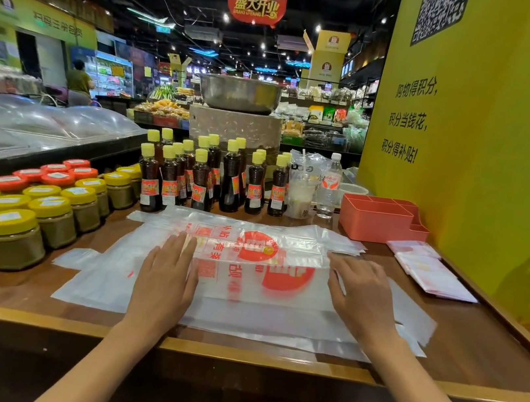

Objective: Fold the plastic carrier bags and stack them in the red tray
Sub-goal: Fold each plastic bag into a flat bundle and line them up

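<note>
Pressing the printed bag flat with open left hand and right hand, fingers straight, red tray at two o'clock

Your two forearms enter from bottom edge, both bare, no sleeves in view. Your left hand and right hand bare too: no gloves, rings, watch or wristband showing. Fingernails short, unpainted as far as visible.
</note>
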`<state>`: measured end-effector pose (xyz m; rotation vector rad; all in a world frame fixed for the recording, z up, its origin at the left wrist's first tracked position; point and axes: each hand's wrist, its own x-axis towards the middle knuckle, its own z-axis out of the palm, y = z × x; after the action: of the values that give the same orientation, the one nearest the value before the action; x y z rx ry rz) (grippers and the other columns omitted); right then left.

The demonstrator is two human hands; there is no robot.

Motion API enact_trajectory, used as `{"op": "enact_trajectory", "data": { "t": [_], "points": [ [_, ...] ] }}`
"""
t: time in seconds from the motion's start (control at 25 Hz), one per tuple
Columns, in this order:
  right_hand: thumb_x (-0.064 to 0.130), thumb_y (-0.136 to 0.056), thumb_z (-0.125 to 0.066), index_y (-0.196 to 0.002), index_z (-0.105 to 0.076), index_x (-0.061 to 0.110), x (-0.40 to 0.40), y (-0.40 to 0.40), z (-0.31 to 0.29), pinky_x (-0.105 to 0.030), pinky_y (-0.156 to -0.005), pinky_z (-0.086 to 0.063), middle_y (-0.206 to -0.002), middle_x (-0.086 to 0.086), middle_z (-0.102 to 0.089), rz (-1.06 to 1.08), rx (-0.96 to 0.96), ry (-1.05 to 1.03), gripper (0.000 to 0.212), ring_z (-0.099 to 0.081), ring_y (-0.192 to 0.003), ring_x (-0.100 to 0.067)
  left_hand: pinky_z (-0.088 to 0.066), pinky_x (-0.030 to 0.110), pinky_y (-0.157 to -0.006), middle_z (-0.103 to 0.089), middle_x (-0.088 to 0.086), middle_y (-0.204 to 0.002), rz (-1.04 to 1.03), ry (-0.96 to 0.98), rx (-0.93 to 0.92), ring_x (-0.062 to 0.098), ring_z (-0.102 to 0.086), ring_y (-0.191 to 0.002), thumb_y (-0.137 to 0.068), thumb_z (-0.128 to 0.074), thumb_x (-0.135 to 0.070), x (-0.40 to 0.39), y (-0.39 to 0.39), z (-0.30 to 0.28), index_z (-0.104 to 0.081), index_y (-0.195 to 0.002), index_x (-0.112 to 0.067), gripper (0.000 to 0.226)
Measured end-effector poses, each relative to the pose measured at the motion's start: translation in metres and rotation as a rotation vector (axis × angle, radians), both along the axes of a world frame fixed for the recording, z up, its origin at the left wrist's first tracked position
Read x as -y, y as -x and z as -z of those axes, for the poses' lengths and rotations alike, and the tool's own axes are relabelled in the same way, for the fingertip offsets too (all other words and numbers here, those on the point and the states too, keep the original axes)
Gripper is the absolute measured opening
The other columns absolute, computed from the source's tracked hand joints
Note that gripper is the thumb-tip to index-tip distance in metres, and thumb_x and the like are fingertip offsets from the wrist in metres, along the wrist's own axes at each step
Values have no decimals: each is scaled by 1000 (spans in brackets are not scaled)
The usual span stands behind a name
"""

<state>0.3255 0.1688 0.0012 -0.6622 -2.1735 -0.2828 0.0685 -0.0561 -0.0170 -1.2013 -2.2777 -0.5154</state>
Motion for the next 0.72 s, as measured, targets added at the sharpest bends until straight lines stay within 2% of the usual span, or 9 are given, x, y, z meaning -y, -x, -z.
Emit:
{"op": "enact_trajectory", "data": {
  "t": [0.12, 0.2, 0.28, 0.36, 0.4, 0.52, 0.72],
  "points": [
    [18, -89, -72, -126, -68, 13, -5, 24, -4, -47, -96, -48, -119, -5, -72, 66, 52, 64, 37, -67, -107, -27, -22, 52, -120, -19, 7, -164, -3, 59, -14, 28, -22, -151, -102, -33, -39, -3, 7, 4, -24, -158, -18, 60],
    [23, -95, -64, -133, -62, 14, 0, 37, 0, -47, -106, -41, -132, -7, -65, 69, 129, 116, 39, -60, -122, -28, -16, 53, -121, -14, 6, -165, 8, 152, 5, 27, -16, -152, -101, -23, -43, -4, 10, 8, -19, -159, -20, 62],
    [35, -105, -43, -147, -47, 21, 13, 49, 7, -43, -121, -24, -152, -2, -47, 72, 225, 238, 45, -40, -142, -20, -2, 47, -121, -1, 0, -166, 55, 255, 35, 22, -2, -154, -95, -2, -52, -7, 11, 11, -5, -159, -27, 69],
    [45, -106, -29, -156, -29, 28, 29, 64, 13, -44, -126, -7, -164, 4, -26, 6, 325, 378, 53, -18, -152, -15, 11, 41, -119, 18, -9, -161, 120, 346, 108, 15, 14, -152, -83, 14, -60, -11, 11, 12, 10, -156, -32, 79],
    [48, -106, -26, -158, -23, 30, 37, 72, 14, -45, -126, -2, -167, 6, -17, -40, 388, 414, 55, -10, -154, -14, 12, 40, -119, 22, -11, -159, 150, 406, 133, 13, 16, -151, -83, 14, -62, -13, 10, 12, 12, -156, -33, 79],
    [50, -106, -24, -160, -10, 33, 59, 90, 19, -46, -124, 6, -169, 7, -1, -170, 578, 407, 58, 4, -155, -14, 8, 39, -121, 17, -11, -163, 233, 552, 234, 11, 14, -152, -102, -8, -58, -17, 7, 11, 8, -158, -33, 63],
    [57, -105, -15, -161, -6, 34, 61, 96, 28, -42, -123, 8, -169, 9, 2, -198, 747, 522, 61, 6, -155, -12, 8, 41, -123, 11, -10, -166, 237, 634, 326, 10, 12, -152, -105, -10, -51, -18, 6, 11, 5, -158, -35, 57]
  ]
}}
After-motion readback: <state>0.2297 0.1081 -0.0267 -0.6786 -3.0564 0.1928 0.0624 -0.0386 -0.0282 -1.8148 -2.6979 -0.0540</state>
